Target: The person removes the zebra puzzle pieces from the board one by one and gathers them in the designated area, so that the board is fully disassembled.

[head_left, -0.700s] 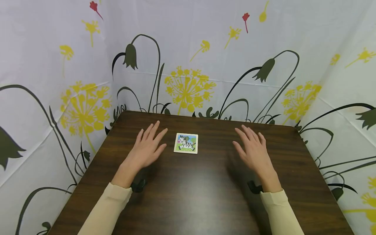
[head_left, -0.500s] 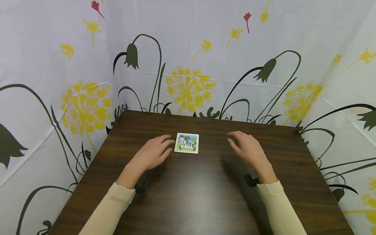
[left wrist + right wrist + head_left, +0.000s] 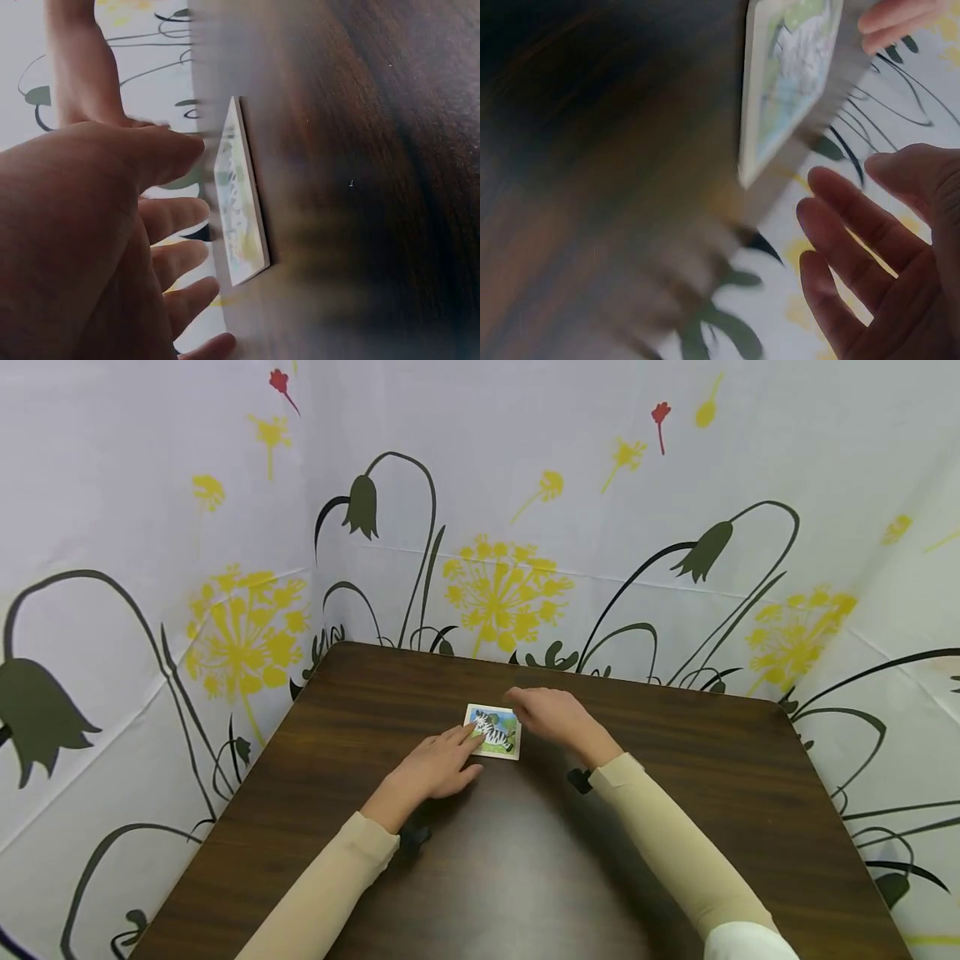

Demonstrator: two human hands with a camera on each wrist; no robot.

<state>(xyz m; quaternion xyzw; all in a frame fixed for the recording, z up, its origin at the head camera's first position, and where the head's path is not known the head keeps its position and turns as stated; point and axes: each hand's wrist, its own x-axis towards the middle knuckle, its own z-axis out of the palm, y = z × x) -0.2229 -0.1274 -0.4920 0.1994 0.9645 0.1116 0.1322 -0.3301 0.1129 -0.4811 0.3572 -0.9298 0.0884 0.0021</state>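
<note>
A small square picture board (image 3: 504, 739) with a zebra on it and a pale border lies flat on the dark wooden table. My left hand (image 3: 438, 764) reaches over its left side, and the fingers cover part of the picture in the head view. From the left wrist view, the fingers of that left hand (image 3: 97, 217) are loosely extended beside the board (image 3: 240, 202), apparently just above it. My right hand (image 3: 553, 717) hovers at the board's upper right corner. Its fingers (image 3: 847, 195) are slightly bent and hold nothing in the right wrist view.
The dark wood-grain table (image 3: 337, 710) reaches back to a white curtain (image 3: 600, 410) printed with yellow and green flowers. More of this curtain hangs at the left and right sides. Dark wrist cameras (image 3: 579, 780) hang under both wrists.
Both hands have come inward from either side to the picture board, the left now over its left edge, the right by its upper right corner. The head view has shifted slightly.
</note>
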